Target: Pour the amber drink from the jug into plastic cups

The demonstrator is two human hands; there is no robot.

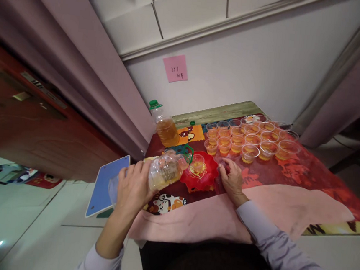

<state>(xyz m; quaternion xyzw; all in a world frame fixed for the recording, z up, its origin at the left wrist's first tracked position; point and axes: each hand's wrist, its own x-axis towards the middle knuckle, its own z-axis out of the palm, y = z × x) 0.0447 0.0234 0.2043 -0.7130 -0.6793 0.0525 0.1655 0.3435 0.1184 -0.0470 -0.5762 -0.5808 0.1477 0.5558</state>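
Note:
My left hand (134, 186) is wrapped around a clear plastic bottle (164, 169) with a green handle ring (190, 154) at its neck. The bottle is tilted nearly on its side, a little yellowish liquid along its lower wall. Its mouth points at a small clear plastic cup (198, 162) standing in a red scalloped plate (185, 178). Whether liquid is flowing I cannot tell. Beside the plate's right rim lies my right hand (232, 179), thumb and fingers apart, holding nothing visible. Several clear cups (250, 153) with amber liquid stand in rows beyond it.
Behind the plate stands a larger bottle (167, 130) of amber liquid, green cap on. A loose green cap (192, 123) lies near the wall. Pink cloth (191, 226) covers the table's front edge. A blue board (104, 185) is at the left, and a pink note (175, 68) hangs above.

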